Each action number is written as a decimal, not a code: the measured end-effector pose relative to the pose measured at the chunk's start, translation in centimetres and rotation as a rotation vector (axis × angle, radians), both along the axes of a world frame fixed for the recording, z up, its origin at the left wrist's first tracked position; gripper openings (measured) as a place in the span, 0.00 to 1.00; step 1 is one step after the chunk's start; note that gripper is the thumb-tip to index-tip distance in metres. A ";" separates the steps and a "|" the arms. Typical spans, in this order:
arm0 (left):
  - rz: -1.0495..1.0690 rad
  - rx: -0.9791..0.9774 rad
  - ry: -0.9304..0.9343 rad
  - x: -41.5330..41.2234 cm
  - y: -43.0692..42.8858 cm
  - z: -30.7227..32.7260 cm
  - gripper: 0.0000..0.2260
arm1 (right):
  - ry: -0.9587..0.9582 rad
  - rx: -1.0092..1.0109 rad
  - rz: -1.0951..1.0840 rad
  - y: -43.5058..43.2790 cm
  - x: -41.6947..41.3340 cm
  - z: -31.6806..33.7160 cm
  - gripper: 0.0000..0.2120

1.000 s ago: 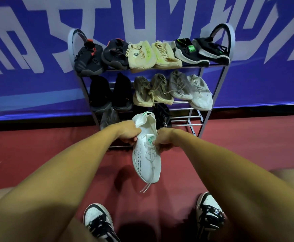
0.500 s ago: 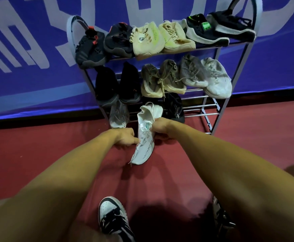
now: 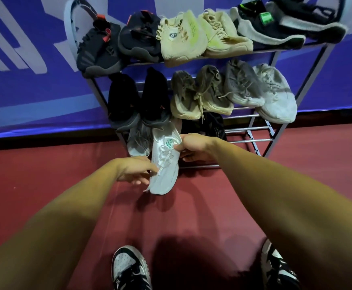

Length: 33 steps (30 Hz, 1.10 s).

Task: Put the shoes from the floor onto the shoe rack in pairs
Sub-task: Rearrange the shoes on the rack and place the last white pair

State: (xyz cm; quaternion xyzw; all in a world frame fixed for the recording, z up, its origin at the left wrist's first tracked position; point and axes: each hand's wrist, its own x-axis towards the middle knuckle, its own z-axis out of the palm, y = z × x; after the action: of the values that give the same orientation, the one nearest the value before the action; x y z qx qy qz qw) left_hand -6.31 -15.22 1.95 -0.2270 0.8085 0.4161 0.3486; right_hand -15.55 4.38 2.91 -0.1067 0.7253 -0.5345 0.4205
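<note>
A white knit sneaker [image 3: 164, 162] with a green tongue logo is at the front of the rack's lowest shelf, heel toward the rack, toe hanging out over the red floor. My right hand [image 3: 194, 146] grips it at the collar and tongue. My left hand [image 3: 136, 169] touches its left side with spread fingers near the laces. A matching light sneaker [image 3: 138, 140] lies on the lowest shelf just left of it. The metal shoe rack [image 3: 260, 130] holds pairs on its upper two shelves.
A dark shoe [image 3: 209, 126] sits on the lowest shelf behind my right hand. Bare bars show at that shelf's right end. A blue banner wall [image 3: 24, 80] stands behind the rack. My own black-and-white sneakers [image 3: 130, 268] stand on the red floor below.
The white sneaker has moved forward and down from mid-air to the lowest shelf beside the light sneaker. My left hand has loosened to a fingertip touch. The view has come closer to the rack.
</note>
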 end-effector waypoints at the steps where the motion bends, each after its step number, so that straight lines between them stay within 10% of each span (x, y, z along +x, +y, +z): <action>1: 0.014 0.023 0.005 -0.1 -0.2 -0.1 0.05 | -0.009 -0.025 -0.011 -0.2 -0.4 -0.3 0.10; 14: 0.397 -0.023 0.433 -3.8 -0.9 -2.3 0.10 | -0.059 -0.268 -0.345 -2.3 -2.7 -3.3 0.19; 18: 0.474 -0.104 0.522 -5.6 -0.3 -2.8 0.03 | 0.066 0.030 -0.353 -2.7 -2.1 -4.4 0.04; 33: 0.210 -0.174 0.340 -5.0 2.5 -2.6 0.19 | 0.262 0.344 -0.053 -2.3 0.3 -4.5 0.12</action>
State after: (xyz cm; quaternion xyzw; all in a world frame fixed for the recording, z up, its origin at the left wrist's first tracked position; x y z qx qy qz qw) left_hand -11.27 -12.69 -0.64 -0.2659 0.8605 0.4110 0.1410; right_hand -15.20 2.12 -1.62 -0.0830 0.8567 -0.3954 0.3206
